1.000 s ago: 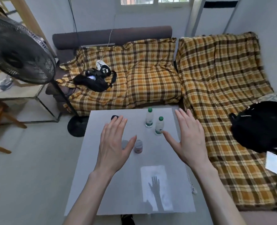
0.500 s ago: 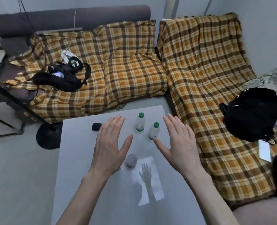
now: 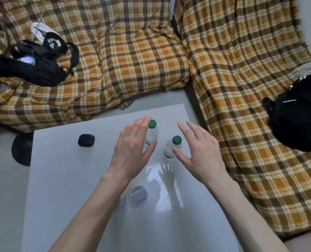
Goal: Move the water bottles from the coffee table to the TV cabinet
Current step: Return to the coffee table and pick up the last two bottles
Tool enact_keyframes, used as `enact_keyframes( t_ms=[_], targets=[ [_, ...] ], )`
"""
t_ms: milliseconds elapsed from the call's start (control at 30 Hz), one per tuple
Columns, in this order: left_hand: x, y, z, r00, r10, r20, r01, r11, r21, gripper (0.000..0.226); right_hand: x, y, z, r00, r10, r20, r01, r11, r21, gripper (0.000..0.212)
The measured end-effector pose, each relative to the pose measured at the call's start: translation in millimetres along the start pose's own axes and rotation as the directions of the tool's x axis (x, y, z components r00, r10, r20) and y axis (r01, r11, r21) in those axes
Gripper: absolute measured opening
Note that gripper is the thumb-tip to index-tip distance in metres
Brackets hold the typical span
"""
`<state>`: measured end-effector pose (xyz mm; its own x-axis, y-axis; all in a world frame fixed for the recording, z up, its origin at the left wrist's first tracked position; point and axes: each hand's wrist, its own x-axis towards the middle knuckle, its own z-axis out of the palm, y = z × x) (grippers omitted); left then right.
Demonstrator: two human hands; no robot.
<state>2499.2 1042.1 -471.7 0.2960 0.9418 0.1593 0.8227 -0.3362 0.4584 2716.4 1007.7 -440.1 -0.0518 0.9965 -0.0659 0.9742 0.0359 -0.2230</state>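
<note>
Both hands have closed in w/ fingers spread, nothing gripped: left hand (image 3: 132,149) by far green-capped clear plastic bottle (image 3: 151,134), right hand (image 3: 199,153) by near green-capped clear plastic bottle (image 3: 172,147) on pale grey coffee table (image 3: 63,179); grasp imminent, nothing moved yet

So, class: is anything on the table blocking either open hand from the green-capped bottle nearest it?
Nothing visible does. The left hand is beside the farther clear green-capped plastic bottle, the right hand beside the nearer one. The small black case lies off to the left.
</note>
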Motion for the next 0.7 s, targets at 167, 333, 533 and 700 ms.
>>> enact_keyframes(
  t_ms=[167,333,533,700],
  targets=[
    [31.9,-8.9,34.6,0.991,-0.132,0.034,0.133,0.991,-0.027,0.063,28.2,7.0,39.8,0.989,0.009,0.148,-0.005,1.000,-0.028,0.070],
    [59.7,-15.1,51.1,0.984,-0.097,0.150,0.085,0.993,0.084,0.058,46.5,9.3,60.4,0.959,0.067,0.274,-0.064,0.998,-0.020,0.053],
    [76.4,-17.2,60.3,0.950,-0.139,0.278,0.109,0.987,0.120,0.039,54.5,17.8,65.3,0.956,0.097,0.276,-0.119,0.991,0.065,0.020],
    [70.1,-12.0,53.8,0.938,-0.175,0.298,0.151,0.983,0.103,0.018,43.9,24.6,50.6,0.977,0.119,0.176,-0.149,0.974,0.169,0.017]
  ],
)
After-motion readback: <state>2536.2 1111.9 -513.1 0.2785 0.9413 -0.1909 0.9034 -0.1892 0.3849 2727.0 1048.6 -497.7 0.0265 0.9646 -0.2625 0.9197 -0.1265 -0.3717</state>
